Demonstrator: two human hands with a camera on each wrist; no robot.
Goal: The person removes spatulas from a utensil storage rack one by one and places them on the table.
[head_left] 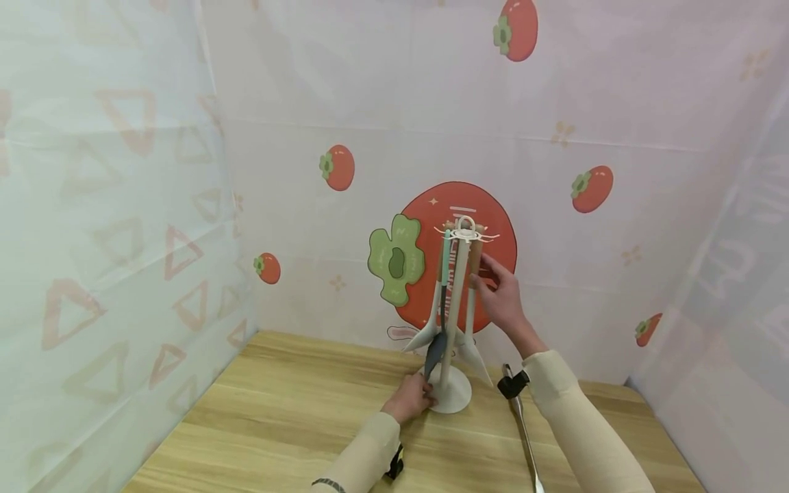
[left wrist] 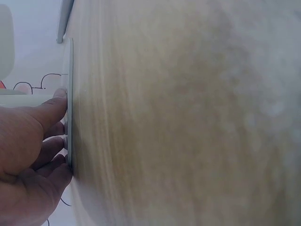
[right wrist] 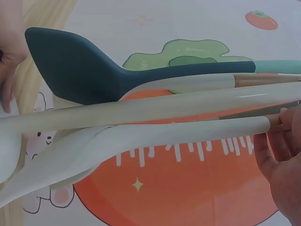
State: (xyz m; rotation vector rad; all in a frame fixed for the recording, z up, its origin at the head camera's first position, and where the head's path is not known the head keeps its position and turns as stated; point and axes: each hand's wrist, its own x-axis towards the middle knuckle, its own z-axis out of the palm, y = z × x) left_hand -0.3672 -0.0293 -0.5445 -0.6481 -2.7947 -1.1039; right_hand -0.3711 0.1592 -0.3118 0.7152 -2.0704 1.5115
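Sleeves in cream cloth reach forward over a pale wooden tabletop (head_left: 277,418), where a person works at a white utensil stand (head_left: 455,322) set near the far edge. Nearest the camera, a metal utensil with a black grip (head_left: 520,418) lies flat on the wood just right of the stand's base (head_left: 454,396). The left hand (head_left: 409,398) rests against that round base, fingers (left wrist: 51,110) held fairly straight and pressed to its rim, steadying it rather than gripping. Higher up, the right hand (head_left: 502,294) is at the hanging tools, its fingers (right wrist: 277,146) pinched on the wooden handle of a pale spoon-like utensil (right wrist: 141,141) that hangs from the hook ring (head_left: 466,235) at the top of the pole. Beside it hang a dark blue spatula (right wrist: 75,70) and further pale tools. Judged from this, the step in hand is working one utensil on or off its hook; the next move would call for keeping the base pinned and guiding the handle's end clear of the neighbouring tools. Behind stands a backdrop printed with red tomatoes (head_left: 462,205).
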